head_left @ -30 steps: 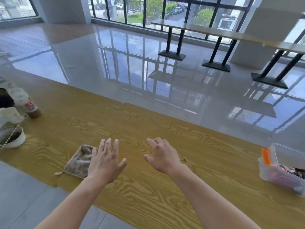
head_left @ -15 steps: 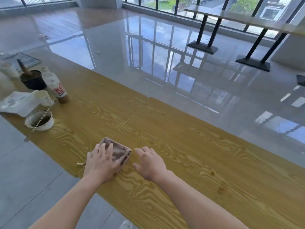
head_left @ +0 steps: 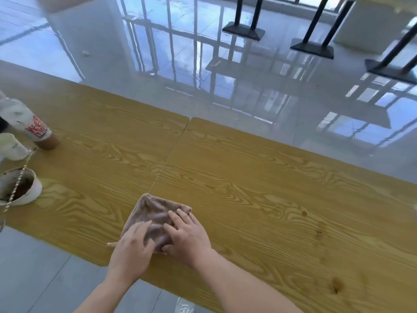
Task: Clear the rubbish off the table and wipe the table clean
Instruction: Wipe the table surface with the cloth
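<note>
A crumpled grey-brown cloth [head_left: 151, 212] lies near the front edge of the long wood-grain table [head_left: 259, 199]. My left hand [head_left: 133, 249] rests on its near left corner and my right hand [head_left: 187, 238] presses flat on its right side, fingers spread over the fabric. At the table's left end stand the rubbish items: a plastic bottle with a red label and brown liquid [head_left: 33, 127], a pale cup [head_left: 12, 146], and a white bowl [head_left: 27, 188] with dark leftovers and a twisted stick leaning in it.
A seam [head_left: 171, 152] splits the tabletop into two boards just beyond the cloth. Shiny grey floor lies past the far edge, with black table bases [head_left: 243, 31] further back. Matte grey floor runs along the near edge.
My right hand has moved left onto the cloth, joining the left hand. The view has tilted down and shifted, so the clear box at the right is out of sight.
</note>
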Demonstrator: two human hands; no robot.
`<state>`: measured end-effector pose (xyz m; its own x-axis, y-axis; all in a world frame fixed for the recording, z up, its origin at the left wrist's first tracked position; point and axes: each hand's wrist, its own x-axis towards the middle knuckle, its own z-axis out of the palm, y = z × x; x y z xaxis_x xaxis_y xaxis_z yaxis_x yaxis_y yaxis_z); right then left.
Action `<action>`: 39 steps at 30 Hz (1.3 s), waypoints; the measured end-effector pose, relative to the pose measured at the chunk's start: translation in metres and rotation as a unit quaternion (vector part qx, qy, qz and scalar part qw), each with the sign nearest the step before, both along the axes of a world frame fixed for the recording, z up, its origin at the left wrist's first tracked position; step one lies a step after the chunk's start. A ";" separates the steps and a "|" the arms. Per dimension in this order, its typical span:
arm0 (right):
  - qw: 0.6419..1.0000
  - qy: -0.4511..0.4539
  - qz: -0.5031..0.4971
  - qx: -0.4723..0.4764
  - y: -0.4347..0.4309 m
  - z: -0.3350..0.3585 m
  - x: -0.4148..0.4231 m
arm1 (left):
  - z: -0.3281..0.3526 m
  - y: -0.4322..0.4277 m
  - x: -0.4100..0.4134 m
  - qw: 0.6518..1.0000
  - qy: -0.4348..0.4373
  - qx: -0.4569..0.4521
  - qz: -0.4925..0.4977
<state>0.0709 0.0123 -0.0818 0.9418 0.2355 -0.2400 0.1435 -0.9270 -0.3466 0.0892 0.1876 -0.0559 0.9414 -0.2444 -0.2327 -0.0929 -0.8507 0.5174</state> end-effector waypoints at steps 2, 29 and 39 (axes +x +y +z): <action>0.998 -0.047 -0.031 -0.020 -0.008 -0.008 -0.013 | -0.004 0.000 0.003 0.999 -0.026 0.009 -0.038; 0.953 -0.036 -0.283 -0.100 -0.154 -0.035 -0.203 | -0.061 -0.163 -0.044 0.954 -0.102 0.129 -0.250; 0.921 -0.096 -0.361 -0.111 -0.214 -0.043 -0.362 | -0.076 -0.258 -0.089 0.947 -0.113 0.115 -0.278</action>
